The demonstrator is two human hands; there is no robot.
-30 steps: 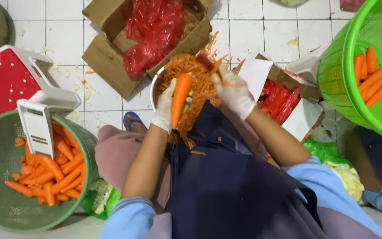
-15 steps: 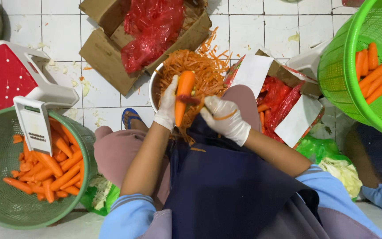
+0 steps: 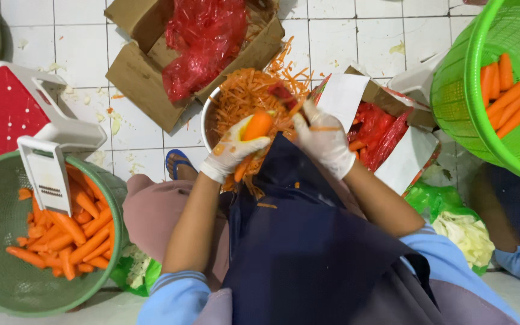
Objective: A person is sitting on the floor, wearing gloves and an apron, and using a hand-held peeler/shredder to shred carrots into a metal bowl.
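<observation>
Since the frame half a second back, we record that our white-gloved right hand (image 3: 325, 142) has travelled up from the dark apron to a position just beside the carrot, and the carrot now stands less steeply than before.

We note that our white-gloved left hand (image 3: 231, 151) is closed around a peeled orange carrot (image 3: 254, 133), which sits tilted over the round metal bowl heaped with orange carrot shreds (image 3: 249, 91). Its upper end is blunt and bright; its lower end runs down behind the gloved palm. Fine shreds cling to both gloves. Our right hand is curled, fingers folded inward; we cannot tell what it grips, since any tool is hidden beneath the fingers.

We observe a dark blue apron (image 3: 308, 241) covering the lap below the bowl. To the left, a green plastic basket of carrot pieces (image 3: 1, 253) carries a white flat grater (image 3: 46, 174) on its rim. A bright green plastic basket with whole carrots (image 3: 452, 90) is cut off at the right edge. The bowl's rim is mostly covered by shreds and hands.
</observation>
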